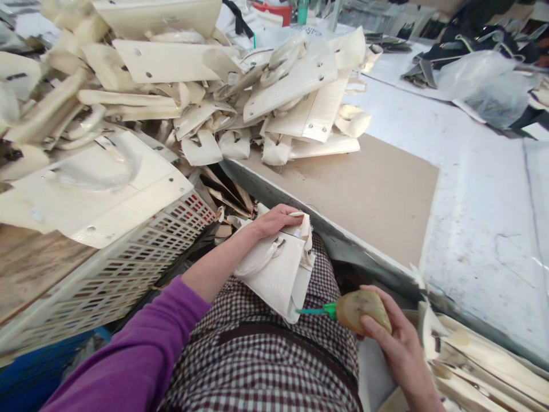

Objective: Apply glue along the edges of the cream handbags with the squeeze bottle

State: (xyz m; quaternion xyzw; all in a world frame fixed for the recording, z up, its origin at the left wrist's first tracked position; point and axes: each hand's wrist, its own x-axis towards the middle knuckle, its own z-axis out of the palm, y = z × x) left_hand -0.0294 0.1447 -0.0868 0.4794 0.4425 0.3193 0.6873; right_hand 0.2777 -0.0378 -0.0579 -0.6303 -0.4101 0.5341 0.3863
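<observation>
I am steadying the cream bag (277, 274) mid-frame on my lap (266, 360), left hand (274, 220) clamped over its top, right hand (397, 337) gripping round a bottle (360, 309) aiming at its corner

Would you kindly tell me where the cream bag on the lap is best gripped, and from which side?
Probably its far top edge, from above, where the left hand grips it. The bag lies flat on the lap, looped handle up, and that edge is clear of the near corner, where the bottle in the right hand points its nozzle.
</observation>
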